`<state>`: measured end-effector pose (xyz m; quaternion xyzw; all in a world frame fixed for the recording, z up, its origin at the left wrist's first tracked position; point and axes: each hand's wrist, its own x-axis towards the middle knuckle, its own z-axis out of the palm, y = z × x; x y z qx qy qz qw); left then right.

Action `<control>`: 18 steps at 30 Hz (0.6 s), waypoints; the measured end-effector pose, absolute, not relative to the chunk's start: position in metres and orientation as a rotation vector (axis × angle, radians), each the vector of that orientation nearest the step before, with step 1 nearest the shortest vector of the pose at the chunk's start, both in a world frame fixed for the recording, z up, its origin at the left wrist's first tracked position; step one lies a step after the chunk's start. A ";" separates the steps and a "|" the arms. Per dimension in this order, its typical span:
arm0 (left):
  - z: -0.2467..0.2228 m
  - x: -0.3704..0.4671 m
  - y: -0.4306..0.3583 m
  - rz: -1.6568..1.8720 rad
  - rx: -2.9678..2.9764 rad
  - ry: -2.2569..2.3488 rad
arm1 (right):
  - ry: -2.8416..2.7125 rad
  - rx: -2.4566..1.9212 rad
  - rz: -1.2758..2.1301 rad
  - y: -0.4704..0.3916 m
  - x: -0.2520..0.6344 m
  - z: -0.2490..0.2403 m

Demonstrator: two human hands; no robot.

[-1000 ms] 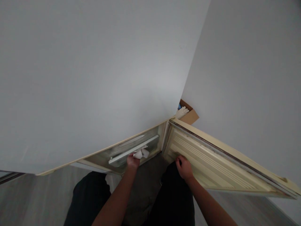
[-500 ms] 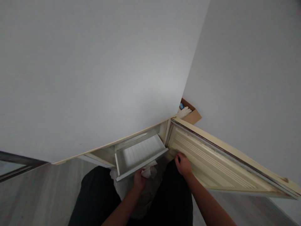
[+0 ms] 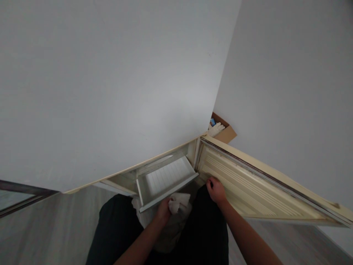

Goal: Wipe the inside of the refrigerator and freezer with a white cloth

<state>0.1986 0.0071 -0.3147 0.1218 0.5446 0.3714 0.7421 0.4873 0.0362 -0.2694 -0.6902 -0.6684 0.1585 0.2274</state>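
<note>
My left hand (image 3: 164,210) is closed around a crumpled white cloth (image 3: 179,203), just below the front edge of a pulled-out white drawer (image 3: 165,180). This drawer juts, tilted, from the low opening of a refrigerator, and its ribbed floor is bare. My right hand (image 3: 216,189) rests on my right knee as a loose fist, with nothing visible in it. Close beside it stands the open cream refrigerator door (image 3: 245,187), its ribbed inner side toward me. Between my legs lies pale, crumpled material (image 3: 171,235), too dark to make out.
A cardboard box (image 3: 227,134) with a white glove (image 3: 216,129) and something blue stands behind the door hinge. The refrigerator's pale top (image 3: 124,92) fills the upper left. A dark frame (image 3: 27,193) lies at far left, with grey wood-look floor (image 3: 63,224) below.
My left hand has moved slightly right with the cloth, which now hangs a little away from the drawer front. The right hand stays on the knee. The view has shifted slightly.
</note>
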 end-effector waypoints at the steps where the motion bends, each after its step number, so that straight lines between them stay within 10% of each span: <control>1: -0.312 0.197 0.007 0.836 0.300 1.222 | -1.840 -1.903 0.436 0.036 0.487 -0.270; 18: -0.259 0.092 0.035 0.688 1.263 1.659 | -1.926 -1.907 0.437 0.044 0.469 -0.263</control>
